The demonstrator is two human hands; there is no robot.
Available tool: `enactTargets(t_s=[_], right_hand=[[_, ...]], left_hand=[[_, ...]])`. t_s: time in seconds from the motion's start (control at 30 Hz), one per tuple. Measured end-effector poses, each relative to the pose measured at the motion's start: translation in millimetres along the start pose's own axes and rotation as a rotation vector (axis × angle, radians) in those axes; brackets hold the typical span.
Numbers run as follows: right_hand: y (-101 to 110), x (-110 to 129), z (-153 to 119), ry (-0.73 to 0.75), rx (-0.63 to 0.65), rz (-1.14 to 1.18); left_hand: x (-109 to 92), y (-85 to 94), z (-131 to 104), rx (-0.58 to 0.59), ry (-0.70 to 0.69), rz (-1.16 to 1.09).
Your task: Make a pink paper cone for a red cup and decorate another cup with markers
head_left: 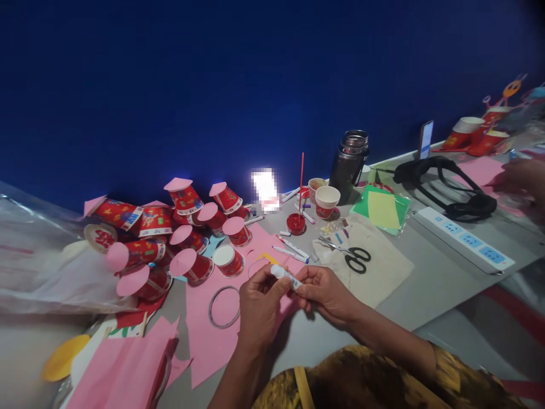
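Both hands meet over the pink paper (208, 346), gripping a white glue stick (286, 276) that has small print on its side. My left hand (261, 304) has thumb and fingers closed around its thicker end. At the other end, my right hand (326, 292) pinches it between thumb and fingertips. A grey ring (224, 307) lies on the pink sheet left of my left hand. Close beyond the hands are markers (292, 253) and a red paper cup with a white top (229, 261). Black-handled scissors (355, 258) rest on a cloth (383, 272) to the right.
Several red cups with pink paper cones (191, 264) crowd the left. A thermos (349, 165), a stack of paper cups (327, 201) and a red pot with a stick (296, 223) stand behind. Rightward are a power strip (464, 238), a black headset (447, 187) and another person's hand (525, 179).
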State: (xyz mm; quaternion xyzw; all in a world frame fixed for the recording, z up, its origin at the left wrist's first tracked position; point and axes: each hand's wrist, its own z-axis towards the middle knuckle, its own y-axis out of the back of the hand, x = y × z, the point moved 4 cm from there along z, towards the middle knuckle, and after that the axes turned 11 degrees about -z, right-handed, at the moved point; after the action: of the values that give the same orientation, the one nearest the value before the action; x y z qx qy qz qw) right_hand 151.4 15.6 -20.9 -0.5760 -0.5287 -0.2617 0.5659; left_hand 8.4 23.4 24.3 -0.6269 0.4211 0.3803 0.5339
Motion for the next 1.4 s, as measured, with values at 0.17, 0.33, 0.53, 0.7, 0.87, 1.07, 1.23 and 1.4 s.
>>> enactTargets(t_s=[0.17,0.33,0.53,0.7,0.87,1.07,1.23,1.4], right_hand=[[2.3,-0.2,4.0,0.003,-0.082,-0.089],[4.1,6.0,2.4,0.064,-0.164,-0.226],[33.7,35.5,3.1,0.087,-0.216,-0.49],[54.3,59.2,18.3,0.063,-0.189,-0.399],[59.4,49.1,27.2,0.027,-0.152,-0.357],[71.3,27.9,34.9,0.084,-0.176,-0.268],[76.2,24.7,38.4,0.05,-0.221,-0.094],[74.9,24.2,38.5,0.033,-0.24,0.024]], left_hand=[[15.0,7.1,9.5,0.043,0.08,-0.136],[25.8,9.1,15.8,0.049,0.136,-0.209],[1.6,38.9,12.9,0.013,0.043,0.444],[-11.4,57.8,16.6,-0.098,-0.102,1.211],[3.8,40.8,25.1,-0.094,0.106,1.467],[11.6,42.9,33.1,-0.189,0.064,1.196],[11.3,53.4,34.7,-0.108,0.07,0.723],[-2.8,73.3,18.9,-0.245,0.052,0.5]])
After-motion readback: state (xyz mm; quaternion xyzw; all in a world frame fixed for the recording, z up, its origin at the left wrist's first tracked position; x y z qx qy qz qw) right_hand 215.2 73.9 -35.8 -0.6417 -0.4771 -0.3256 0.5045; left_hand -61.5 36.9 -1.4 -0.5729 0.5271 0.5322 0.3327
